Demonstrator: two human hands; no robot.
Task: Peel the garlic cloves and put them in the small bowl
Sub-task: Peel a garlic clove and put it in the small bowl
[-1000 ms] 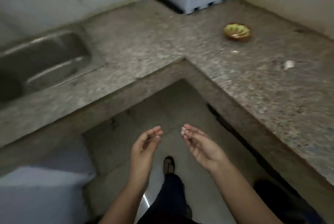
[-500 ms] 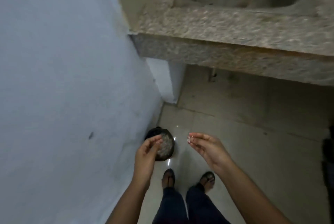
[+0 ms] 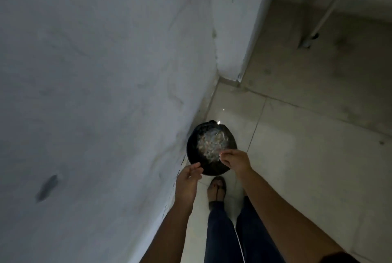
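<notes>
While the person stands on the tiled floor [image 3: 297, 156], both hands reach over a round black bin [image 3: 192, 152] that sits on the floor against the foot of the grey wall [image 3: 95, 92]. Pale, papery peelings [image 3: 212, 142] lie heaped inside it. The right hand [image 3: 234, 159] hangs above the bin's near right rim, its fingertips drawn together on what looks like a small pale scrap [image 3: 220, 156]; this is too small to tell its long axis. The left hand [image 3: 187, 180] is apart from it, at the near left rim, fingers straight and loose, holding nothing. A sandalled foot [image 3: 216, 188] stands just beside the bin.
</notes>
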